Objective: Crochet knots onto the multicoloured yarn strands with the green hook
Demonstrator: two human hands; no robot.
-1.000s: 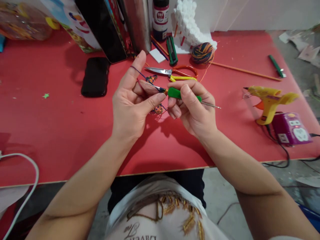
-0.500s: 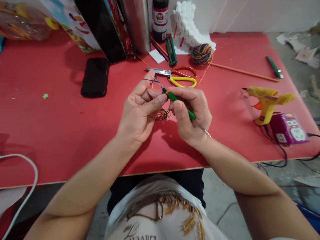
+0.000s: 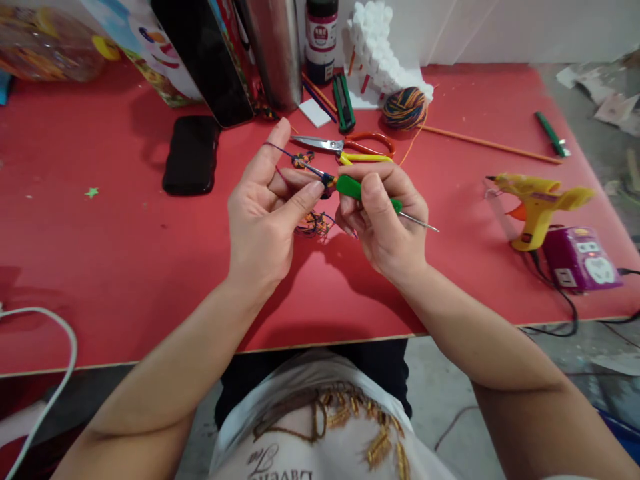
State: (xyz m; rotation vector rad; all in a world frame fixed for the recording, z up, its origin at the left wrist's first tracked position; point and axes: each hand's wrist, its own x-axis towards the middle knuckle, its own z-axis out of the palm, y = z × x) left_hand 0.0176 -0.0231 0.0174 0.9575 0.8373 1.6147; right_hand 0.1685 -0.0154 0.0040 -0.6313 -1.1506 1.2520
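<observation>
My right hand [image 3: 387, 217] grips a green-handled crochet hook [image 3: 349, 187], one metal end pointing left and the other sticking out to the right. Between the thumb and fingers of my left hand [image 3: 267, 207] is a small piece of dark multicoloured yarn work [image 3: 328, 185], touching the hook's left end. A strand runs over my raised left index finger. Below the fingers lies a loose tangle of multicoloured yarn [image 3: 314, 225]. Scissors [image 3: 325, 144] with red and yellow handles lie just beyond my hands.
Behind are a yarn ball [image 3: 405, 108], a green cutter [image 3: 343, 103], a steel bottle [image 3: 280, 53] and a white model [image 3: 373, 40]. A black phone [image 3: 191, 155] lies left. On the right are a yellow glue gun [image 3: 537, 207] and a purple power box [image 3: 580, 257].
My left hand has shifted slightly left, its index finger further out. The hook has tilted closer to level in my right hand, and more of the yarn tangle shows.
</observation>
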